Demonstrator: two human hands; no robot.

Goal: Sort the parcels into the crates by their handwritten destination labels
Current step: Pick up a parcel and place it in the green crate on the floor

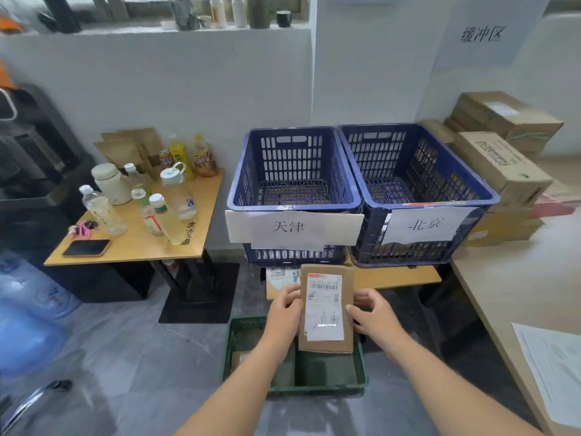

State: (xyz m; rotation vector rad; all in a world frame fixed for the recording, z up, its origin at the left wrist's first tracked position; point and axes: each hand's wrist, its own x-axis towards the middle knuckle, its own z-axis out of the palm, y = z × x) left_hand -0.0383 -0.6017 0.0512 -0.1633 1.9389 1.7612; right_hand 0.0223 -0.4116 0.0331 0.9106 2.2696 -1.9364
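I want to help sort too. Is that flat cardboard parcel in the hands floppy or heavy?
Probably stiff: the cardboard parcel stands upright with straight edges while the left hand and right hand hold only its sides. It looks thin, so it is likely light. Its white label seems smooth, so fingers may slip there more than on the cardboard.

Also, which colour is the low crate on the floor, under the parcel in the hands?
The low crate is dark green; the head view, the only one, shows it.
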